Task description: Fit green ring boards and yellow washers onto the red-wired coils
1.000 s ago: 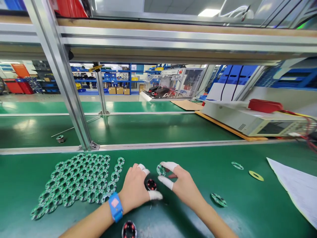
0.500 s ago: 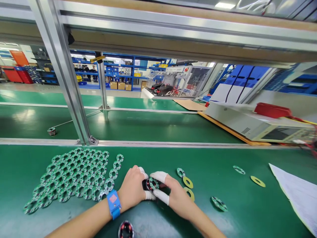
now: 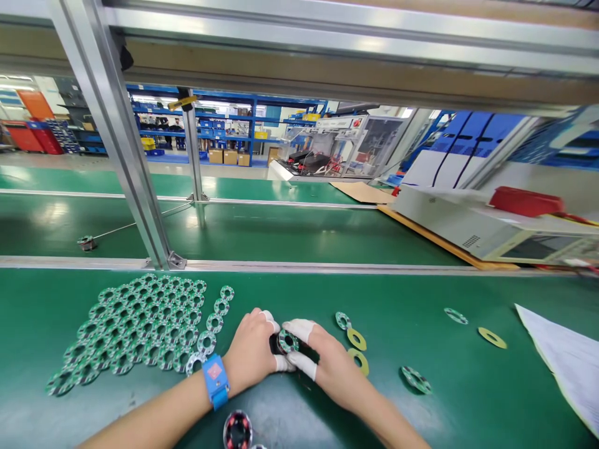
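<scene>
My left hand (image 3: 255, 343), with white finger cots and a blue wrist strap (image 3: 216, 381), is closed around a dark wound motor stator, mostly hidden by my fingers. Against its right-facing end lies a green ring-shaped circuit board (image 3: 287, 342). The white-covered thumb and finger of my right hand (image 3: 322, 355) pinch this board at its edge. Whether it is fixed to the stator I cannot tell. Below my hands, near the bottom edge, stands another stator with red windings (image 3: 238, 430).
Many ring boards (image 3: 140, 324) lie in rows at left, with a short column (image 3: 214, 323) beside them. Yellow rings (image 3: 356, 339), loose boards (image 3: 415, 380) and paper (image 3: 561, 368) lie right. A metal post (image 3: 116, 137) and rail (image 3: 299, 267) stand behind; a grey instrument (image 3: 449, 218) sits beyond.
The ring board has shifted slightly left and now covers the stator's end, where red windings showed beside it before. Both hands keep their grip; the view has tilted slightly.
</scene>
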The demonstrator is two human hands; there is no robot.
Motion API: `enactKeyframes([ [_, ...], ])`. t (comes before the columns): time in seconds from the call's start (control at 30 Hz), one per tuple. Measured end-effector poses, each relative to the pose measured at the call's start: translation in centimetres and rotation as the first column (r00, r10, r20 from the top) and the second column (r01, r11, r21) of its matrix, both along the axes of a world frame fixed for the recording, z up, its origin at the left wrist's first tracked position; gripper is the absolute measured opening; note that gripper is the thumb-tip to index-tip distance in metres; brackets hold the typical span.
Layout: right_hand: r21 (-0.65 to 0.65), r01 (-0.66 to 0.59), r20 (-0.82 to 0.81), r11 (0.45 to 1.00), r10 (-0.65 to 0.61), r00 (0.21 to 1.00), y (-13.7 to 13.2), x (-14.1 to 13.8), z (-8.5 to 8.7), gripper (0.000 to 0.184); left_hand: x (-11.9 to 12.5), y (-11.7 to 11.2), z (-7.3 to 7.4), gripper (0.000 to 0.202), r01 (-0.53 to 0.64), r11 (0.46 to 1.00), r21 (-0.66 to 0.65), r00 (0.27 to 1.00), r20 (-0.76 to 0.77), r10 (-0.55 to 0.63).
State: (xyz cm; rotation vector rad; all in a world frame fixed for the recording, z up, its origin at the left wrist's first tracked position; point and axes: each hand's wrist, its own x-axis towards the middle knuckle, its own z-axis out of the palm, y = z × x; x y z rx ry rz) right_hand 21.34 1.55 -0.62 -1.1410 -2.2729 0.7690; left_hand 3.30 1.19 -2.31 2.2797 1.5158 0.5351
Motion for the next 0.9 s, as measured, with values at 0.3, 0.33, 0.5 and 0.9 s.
enactKeyframes([
  [0.3, 0.13, 0.348, 0.208, 0.928, -0.369, 0.906, 1.0, 1.7, -0.5, 0.039, -0.9, 1.0, 2.6, 0.027, 0.032, 0.973, -0.231, 0.948, 0.315, 0.044],
  [0.33, 0.159, 0.36, 0.208, 0.919, -0.388, 0.898, 1.0, 1.6, -0.4, 0.039, -0.9, 1.1, 2.7, 0.021, 0.007, 0.971, -0.241, 0.933, 0.352, 0.081],
  [0.5, -0.234, 0.366, 0.0, 0.901, -0.376, 0.926, 0.8, -0.2, -0.3, 0.035, -0.2, 1.0, 1.2, 0.017, -0.013, 0.956, -0.294, 0.87, 0.468, 0.156],
  [0.9, -0.479, 0.298, -0.106, 0.826, -0.391, 0.914, 0.6, -2.3, -1.2, 0.025, 0.1, 0.4, 1.1, 0.014, -0.009, 0.952, -0.307, 0.875, 0.459, 0.156],
])
